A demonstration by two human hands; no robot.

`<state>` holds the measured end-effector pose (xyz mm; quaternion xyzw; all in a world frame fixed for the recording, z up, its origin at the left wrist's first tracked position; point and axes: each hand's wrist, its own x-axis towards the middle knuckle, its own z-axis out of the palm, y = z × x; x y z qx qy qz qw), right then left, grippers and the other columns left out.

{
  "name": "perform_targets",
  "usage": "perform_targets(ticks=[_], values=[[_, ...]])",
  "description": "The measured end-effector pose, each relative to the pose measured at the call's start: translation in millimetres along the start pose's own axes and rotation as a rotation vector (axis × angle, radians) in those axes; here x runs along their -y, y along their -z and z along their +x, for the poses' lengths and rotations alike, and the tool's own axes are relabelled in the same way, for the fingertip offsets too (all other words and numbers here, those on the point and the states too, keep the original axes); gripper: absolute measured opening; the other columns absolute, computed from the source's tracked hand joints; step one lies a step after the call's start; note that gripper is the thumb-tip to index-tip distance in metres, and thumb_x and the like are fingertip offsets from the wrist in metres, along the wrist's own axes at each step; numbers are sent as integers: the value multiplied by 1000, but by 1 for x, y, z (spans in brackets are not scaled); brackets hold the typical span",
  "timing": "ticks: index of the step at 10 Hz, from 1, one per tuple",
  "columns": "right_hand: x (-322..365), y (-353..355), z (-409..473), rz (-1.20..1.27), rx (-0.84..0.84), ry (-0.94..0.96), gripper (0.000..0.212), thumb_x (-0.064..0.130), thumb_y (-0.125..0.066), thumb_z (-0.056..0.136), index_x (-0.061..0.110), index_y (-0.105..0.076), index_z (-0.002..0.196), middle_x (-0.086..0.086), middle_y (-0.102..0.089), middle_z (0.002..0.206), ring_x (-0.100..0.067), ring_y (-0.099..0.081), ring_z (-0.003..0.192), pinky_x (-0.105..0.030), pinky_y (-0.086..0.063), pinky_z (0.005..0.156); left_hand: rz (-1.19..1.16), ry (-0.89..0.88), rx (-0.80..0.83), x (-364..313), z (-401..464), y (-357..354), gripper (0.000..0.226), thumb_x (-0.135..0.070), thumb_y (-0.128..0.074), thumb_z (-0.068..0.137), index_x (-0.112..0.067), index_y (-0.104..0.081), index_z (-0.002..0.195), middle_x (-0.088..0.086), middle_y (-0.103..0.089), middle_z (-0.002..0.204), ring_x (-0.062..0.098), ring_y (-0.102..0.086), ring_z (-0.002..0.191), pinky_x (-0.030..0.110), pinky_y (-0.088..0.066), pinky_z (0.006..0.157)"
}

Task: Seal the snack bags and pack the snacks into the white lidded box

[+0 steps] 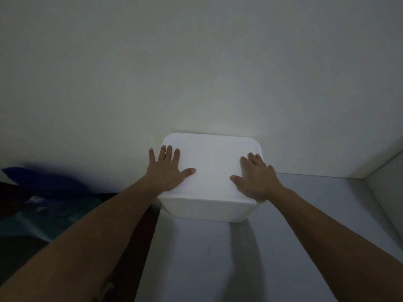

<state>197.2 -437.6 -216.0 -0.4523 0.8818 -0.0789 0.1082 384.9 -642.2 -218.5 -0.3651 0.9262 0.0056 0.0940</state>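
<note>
The white lidded box (210, 168) stands on a grey tabletop (218, 258), pushed up against the pale wall, with its lid on. My left hand (166, 171) lies flat on the left part of the lid, fingers spread. My right hand (256, 178) lies flat on the right part of the lid, fingers spread too. Neither hand grips anything. No snack bags show in this dim view; whatever the box holds is hidden under the lid.
The pale wall (196, 73) rises right behind the box. A white ledge (379, 166) runs along the right. Left of the table's edge lies dark blue and teal fabric (43, 192) in shadow.
</note>
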Motion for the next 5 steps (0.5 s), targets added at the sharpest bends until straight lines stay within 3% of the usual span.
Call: perform_targets(ticks=[1,2,3,4,5], values=[[-7,-2,-26,-16,-173,54,44,53,-32,81,14,-50,88,-5,-51,102,-26,-45,103,-51,-47,88,40,-63,-118,-22,-26,3,81,-70,-11,89,-17,-19,150,9,-2,161,27,10,148,56,8,116],[-15,-24,-58,30,-302,123,45,51,-32,89,12,-55,94,-6,-55,104,-30,-49,101,-46,-50,80,-106,-119,-163,-43,-63,-10,79,-69,-10,89,-17,-27,148,7,-14,160,25,0,148,52,2,119],[-17,-43,-90,167,-257,10,60,55,-32,91,14,-52,130,-14,-42,147,-37,-38,136,-54,-40,104,-143,-163,-176,-49,-97,-31,101,-76,12,76,-15,-23,149,10,-16,159,28,-8,148,53,-5,118],[-16,-57,-119,159,-301,32,66,50,-44,92,13,-37,145,-16,-27,156,-36,-31,141,-52,-36,109,-123,-191,-243,-41,-123,-49,91,-71,-2,86,-10,-35,145,16,-31,153,34,-26,143,59,-21,114],[-9,-64,-153,174,-242,-38,69,41,-51,94,14,-24,151,-13,-17,159,-30,-24,145,-41,-29,114,-84,-212,-273,-36,-150,-65,75,-62,-29,88,-8,-50,135,18,-43,146,37,-42,134,60,-39,102]])
